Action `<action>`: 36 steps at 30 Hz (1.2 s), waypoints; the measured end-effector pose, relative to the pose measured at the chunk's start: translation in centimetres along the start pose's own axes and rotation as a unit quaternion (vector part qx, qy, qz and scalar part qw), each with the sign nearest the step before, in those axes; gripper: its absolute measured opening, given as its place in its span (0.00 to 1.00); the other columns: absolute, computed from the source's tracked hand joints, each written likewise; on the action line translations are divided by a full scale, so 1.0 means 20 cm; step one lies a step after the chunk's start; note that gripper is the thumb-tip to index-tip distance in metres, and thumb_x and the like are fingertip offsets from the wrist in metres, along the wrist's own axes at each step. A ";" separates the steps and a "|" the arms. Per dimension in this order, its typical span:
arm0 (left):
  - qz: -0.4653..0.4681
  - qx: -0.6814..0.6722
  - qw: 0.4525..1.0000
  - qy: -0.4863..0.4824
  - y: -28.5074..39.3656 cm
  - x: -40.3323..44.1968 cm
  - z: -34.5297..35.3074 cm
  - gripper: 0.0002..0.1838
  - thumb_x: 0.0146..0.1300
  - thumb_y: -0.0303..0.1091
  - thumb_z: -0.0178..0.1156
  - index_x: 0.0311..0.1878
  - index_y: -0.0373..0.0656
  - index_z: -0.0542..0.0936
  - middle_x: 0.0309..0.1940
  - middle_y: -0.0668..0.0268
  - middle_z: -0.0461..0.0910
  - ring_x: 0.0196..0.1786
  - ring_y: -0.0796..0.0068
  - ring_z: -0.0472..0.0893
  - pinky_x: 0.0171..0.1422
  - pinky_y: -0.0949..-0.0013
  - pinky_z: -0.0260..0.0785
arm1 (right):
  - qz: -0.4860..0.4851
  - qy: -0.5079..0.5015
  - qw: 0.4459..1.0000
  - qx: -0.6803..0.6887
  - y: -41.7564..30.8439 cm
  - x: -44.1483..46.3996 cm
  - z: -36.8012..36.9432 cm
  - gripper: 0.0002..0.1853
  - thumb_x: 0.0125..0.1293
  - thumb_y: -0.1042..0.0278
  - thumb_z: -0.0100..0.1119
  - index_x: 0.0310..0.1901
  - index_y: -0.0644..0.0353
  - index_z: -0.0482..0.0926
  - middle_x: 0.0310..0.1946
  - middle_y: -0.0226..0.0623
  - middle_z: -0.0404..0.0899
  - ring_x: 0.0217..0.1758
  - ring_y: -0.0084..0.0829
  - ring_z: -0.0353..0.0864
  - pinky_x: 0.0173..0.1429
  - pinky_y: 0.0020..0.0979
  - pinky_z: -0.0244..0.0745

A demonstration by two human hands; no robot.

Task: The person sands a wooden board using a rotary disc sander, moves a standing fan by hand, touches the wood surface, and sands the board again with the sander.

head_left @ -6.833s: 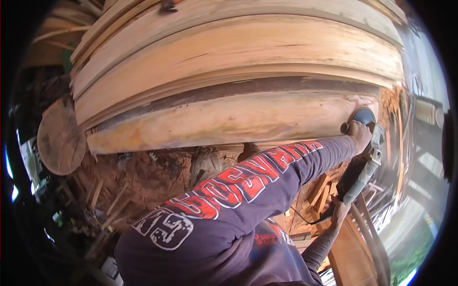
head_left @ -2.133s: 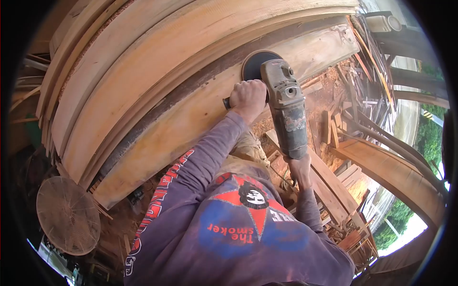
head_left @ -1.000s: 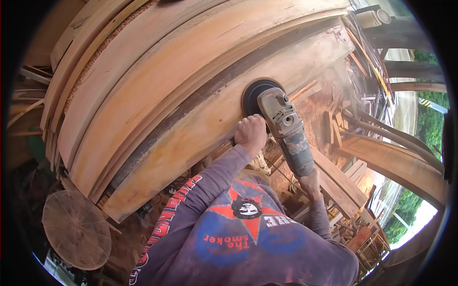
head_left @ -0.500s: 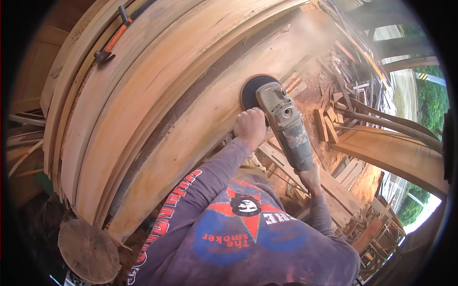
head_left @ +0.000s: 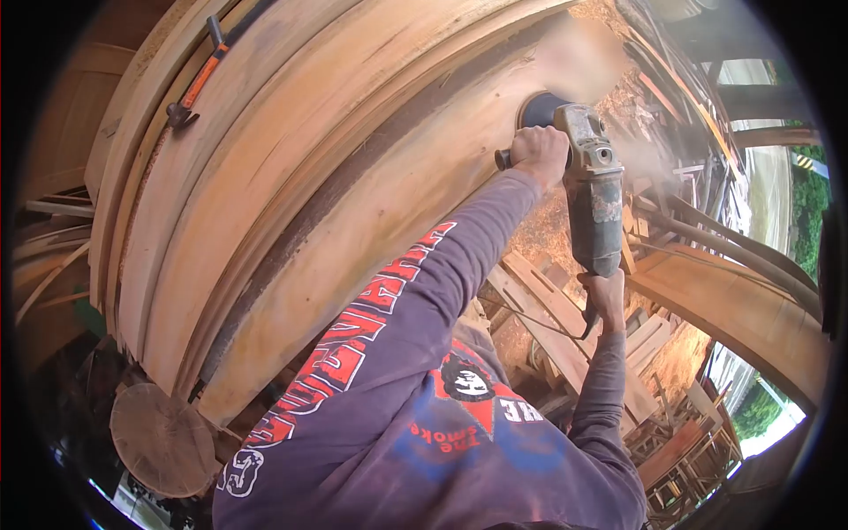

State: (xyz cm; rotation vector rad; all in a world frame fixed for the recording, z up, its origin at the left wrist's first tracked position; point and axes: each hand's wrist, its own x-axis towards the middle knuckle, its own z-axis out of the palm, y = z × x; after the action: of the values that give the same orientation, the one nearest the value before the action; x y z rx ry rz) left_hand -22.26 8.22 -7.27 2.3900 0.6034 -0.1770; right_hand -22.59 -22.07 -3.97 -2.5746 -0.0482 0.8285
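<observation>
I have the left hand (head_left: 541, 155) gripping the side handle (head_left: 503, 160) of the angle grinder (head_left: 594, 216), the right hand's (head_left: 606, 299) fingers wrapped around its rear grip. I see its disc (head_left: 539, 109) at the long plank (head_left: 380, 212), toward the right end of that pale, yellow-streaked face. Beyond, a claw hammer (head_left: 199, 79) lies on curved boards (head_left: 309, 97). Orange shavings (head_left: 548, 221) litter the floor; greenery (head_left: 808, 221) shows outside, right.
</observation>
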 end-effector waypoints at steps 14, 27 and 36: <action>-0.107 0.025 0.984 0.138 -0.59 -1.02 0.04 0.05 0.61 0.32 0.62 0.36 0.43 0.84 0.31 0.60 0.88 0.37 0.63 0.90 0.41 0.60 0.79 | -0.081 -0.092 0.990 -0.066 0.02 -0.59 0.46 0.14 0.51 0.66 0.75 0.31 0.67 0.82 0.21 0.31 0.78 0.24 0.24 0.73 0.30 0.36 0.70; -0.275 -0.044 0.945 0.171 -1.41 -2.70 0.09 0.07 0.61 0.34 0.63 0.37 0.42 0.82 0.34 0.57 0.88 0.38 0.62 0.89 0.41 0.60 0.80 | -0.226 -0.236 0.929 -0.177 -0.04 -1.57 1.24 0.20 0.55 0.63 0.76 0.46 0.67 0.87 0.43 0.48 0.90 0.50 0.38 0.91 0.52 0.39 0.82; -0.509 -0.226 0.799 0.226 -1.76 -3.70 0.07 0.10 0.57 0.37 0.66 0.36 0.40 0.86 0.35 0.48 0.88 0.40 0.45 0.89 0.48 0.47 0.82 | -0.424 -0.357 0.767 -0.323 -0.32 -1.82 1.81 0.22 0.60 0.56 0.74 0.49 0.67 0.86 0.46 0.57 0.88 0.55 0.45 0.89 0.52 0.39 0.83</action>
State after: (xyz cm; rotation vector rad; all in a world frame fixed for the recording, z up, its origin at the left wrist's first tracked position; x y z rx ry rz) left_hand -104.08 3.36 -8.03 1.4111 1.8836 0.0939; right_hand -72.17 -7.93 -7.63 -2.1190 -1.8431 1.4685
